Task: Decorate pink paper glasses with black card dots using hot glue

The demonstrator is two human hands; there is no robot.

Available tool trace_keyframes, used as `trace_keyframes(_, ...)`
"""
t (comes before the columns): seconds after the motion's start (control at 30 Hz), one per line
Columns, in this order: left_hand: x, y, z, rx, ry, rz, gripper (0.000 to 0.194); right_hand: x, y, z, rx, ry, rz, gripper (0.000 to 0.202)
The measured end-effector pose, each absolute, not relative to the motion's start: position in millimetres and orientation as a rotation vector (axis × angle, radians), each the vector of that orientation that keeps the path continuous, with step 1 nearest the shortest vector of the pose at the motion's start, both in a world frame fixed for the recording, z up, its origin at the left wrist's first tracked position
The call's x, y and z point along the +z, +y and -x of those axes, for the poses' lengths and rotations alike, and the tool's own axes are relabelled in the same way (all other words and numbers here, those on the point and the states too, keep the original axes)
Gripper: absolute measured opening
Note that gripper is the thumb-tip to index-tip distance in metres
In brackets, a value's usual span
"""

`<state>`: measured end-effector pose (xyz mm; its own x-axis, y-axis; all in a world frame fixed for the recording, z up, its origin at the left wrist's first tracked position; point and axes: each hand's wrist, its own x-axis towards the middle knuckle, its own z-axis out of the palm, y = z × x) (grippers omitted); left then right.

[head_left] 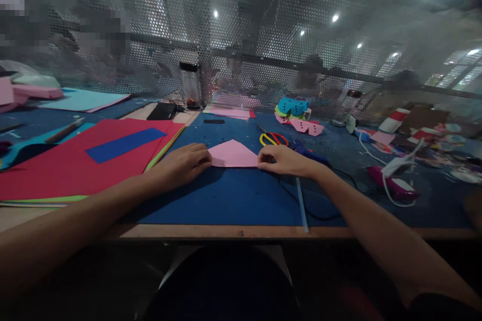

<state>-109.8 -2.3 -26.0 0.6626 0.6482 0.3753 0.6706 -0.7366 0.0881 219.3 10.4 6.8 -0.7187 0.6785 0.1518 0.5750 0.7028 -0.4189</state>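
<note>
Wooden table edge point(241, 231) nearest, then blue mat point(211, 200); pale strip point(301, 203) and dark cord point(320, 218) on it, right side. Pink paper point(233, 155) lies mid-mat, peak pointing far. Left hand point(193, 160) grips its left corner, fingers bunched; right hand point(280, 160) pinches right corner, narrow grip. Risks: uneven pull could skew or crease paper; right forearm could drag cord. Scissors point(274, 139) just beyond right hand, could get bumped. Farther: pink cutout point(307, 127), perforated screen point(256, 25).
</note>
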Motion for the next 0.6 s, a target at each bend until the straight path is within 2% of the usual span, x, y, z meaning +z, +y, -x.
trace_keyframes(0.33,-23.2,-7.7,104.7,-0.621,-1.179,2.846,0.026,-10.3,5.8,-201.1,0.27,-2.591,0.85,0.006)
trace_keyframes(0.6,-23.8,-5.7,108.6,-0.621,-1.231,2.853,0.026,-14.5,10.4,-204.1,0.284,-2.591,0.894,0.009)
